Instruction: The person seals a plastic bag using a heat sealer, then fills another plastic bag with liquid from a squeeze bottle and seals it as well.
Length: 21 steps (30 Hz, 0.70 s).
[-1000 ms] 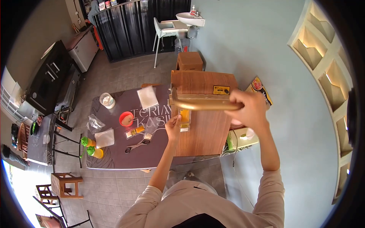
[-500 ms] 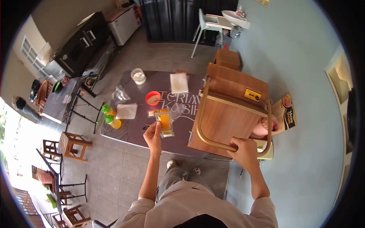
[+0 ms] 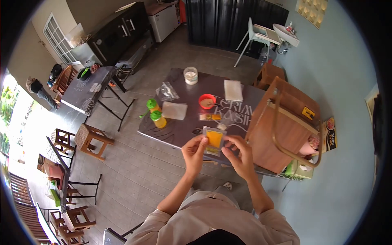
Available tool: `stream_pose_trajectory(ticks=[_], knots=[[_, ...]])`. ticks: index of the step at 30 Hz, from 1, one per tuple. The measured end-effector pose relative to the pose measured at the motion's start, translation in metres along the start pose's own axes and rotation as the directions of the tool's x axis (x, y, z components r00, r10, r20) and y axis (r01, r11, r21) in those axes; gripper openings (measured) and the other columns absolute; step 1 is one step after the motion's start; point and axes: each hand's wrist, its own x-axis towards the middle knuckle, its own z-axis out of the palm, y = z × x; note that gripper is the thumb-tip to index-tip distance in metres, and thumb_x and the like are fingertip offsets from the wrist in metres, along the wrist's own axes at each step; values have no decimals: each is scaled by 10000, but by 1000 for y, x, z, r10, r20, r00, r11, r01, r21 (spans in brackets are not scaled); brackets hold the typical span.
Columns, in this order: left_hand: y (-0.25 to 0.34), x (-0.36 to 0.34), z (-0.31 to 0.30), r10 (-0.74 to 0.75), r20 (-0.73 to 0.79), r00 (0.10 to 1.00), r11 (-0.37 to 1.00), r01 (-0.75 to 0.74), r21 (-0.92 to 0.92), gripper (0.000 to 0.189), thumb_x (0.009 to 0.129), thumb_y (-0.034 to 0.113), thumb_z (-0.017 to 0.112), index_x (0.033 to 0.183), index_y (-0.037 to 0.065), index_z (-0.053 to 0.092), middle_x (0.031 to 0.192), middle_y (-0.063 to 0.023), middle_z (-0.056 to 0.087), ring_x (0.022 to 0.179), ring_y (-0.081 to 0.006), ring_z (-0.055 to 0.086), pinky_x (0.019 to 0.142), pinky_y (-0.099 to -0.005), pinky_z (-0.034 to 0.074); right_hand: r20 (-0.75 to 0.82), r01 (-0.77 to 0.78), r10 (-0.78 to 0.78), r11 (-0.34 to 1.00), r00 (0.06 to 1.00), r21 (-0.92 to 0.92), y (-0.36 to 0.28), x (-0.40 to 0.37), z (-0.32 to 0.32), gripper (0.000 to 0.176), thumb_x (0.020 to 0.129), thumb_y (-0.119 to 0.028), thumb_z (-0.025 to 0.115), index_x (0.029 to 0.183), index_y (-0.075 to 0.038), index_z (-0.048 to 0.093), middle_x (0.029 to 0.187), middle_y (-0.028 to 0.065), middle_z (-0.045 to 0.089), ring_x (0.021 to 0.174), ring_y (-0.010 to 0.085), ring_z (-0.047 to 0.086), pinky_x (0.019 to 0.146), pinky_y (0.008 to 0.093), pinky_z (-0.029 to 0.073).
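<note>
My left hand [image 3: 192, 154] pinches a clear sachet with yellow-orange contents [image 3: 214, 139] by its left side, up over the near edge of the dark table [image 3: 188, 130]. At the sachet's right side is my right hand [image 3: 241, 156], its thumb and index finger parted with the tips close to the edge. Beyond them, a small packet [image 3: 210, 117] lies on the tabletop near a red bowl [image 3: 207, 101] with light brown contents. To the right stands a wooden carrying box [image 3: 277, 136] with a brass-coloured handle [image 3: 279, 139].
Two yellow bottles with green caps [image 3: 158, 119], white paper sheets [image 3: 174, 110], a crumpled plastic bag [image 3: 167, 92] and a jar with white contents [image 3: 190, 76] are on the table. A menu board [image 3: 329, 136] leans behind the box. Stools [image 3: 96, 141] stand left.
My right hand has let go of the box's handle and come over to the sachet. My left hand still holds the sachet. The whole view has shifted, with the table now further right.
</note>
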Motion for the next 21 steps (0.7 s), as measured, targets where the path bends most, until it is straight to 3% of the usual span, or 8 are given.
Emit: stream_pose_trajectory(ticks=[2,4,6,8,10,12,15,21], knots=[[10,5,-29,-6,66,998,1000,6,-1,189,857,119,579,973,-28,608,881,-46,630,791,-91,568,716,-223,447,-22,25,-23,994,999,104,10,9,42,121,790,-72,622,872,15,610,782,72,597,712,104,534,639,232,408],[18,17,-61,-74,90,993,997,75,0,214,868,155,566,993,-14,604,906,-43,625,808,-90,566,717,-226,447,-46,82,-79,995,996,58,10,19,74,107,819,-82,604,861,16,614,715,42,593,641,85,528,595,213,406],[28,25,-85,-155,121,980,988,156,2,238,879,191,553,1014,1,600,931,-41,620,826,-89,564,718,-228,448,-3,-159,169,933,986,323,18,26,100,160,830,-135,604,870,19,622,722,22,609,610,88,563,568,205,419],[37,34,-103,-385,307,871,882,445,-156,270,881,178,549,1049,-32,568,953,-53,621,856,-80,572,717,-204,458,-6,-221,245,886,970,406,33,33,120,184,838,-178,606,857,3,625,720,-2,593,596,72,555,554,196,419],[30,39,-122,-407,372,834,888,457,-54,259,881,168,546,1047,-30,565,940,-59,628,847,-87,582,723,-219,470,43,-393,434,762,900,514,43,34,135,188,829,-218,616,860,-33,631,710,-12,581,594,67,548,552,194,425],[26,42,-133,-458,387,800,889,415,192,289,861,275,574,1015,31,601,864,-15,629,766,-53,568,679,-189,443,34,-429,511,682,859,592,50,26,149,192,820,-231,622,878,-48,625,746,-20,576,619,63,548,568,194,433],[3,45,-141,-431,385,816,903,391,180,263,864,235,574,1007,16,605,842,-11,634,735,-41,562,642,-180,433,186,-553,612,490,769,674,51,21,156,189,820,-218,614,913,-54,607,803,-16,570,674,51,551,583,192,437],[-31,50,-151,-540,386,748,841,472,263,264,880,202,552,1046,0,586,878,-22,636,737,-46,560,640,-183,433,200,-631,688,456,697,628,101,12,164,211,822,-225,622,941,-52,601,830,-3,593,713,56,564,603,185,438]])
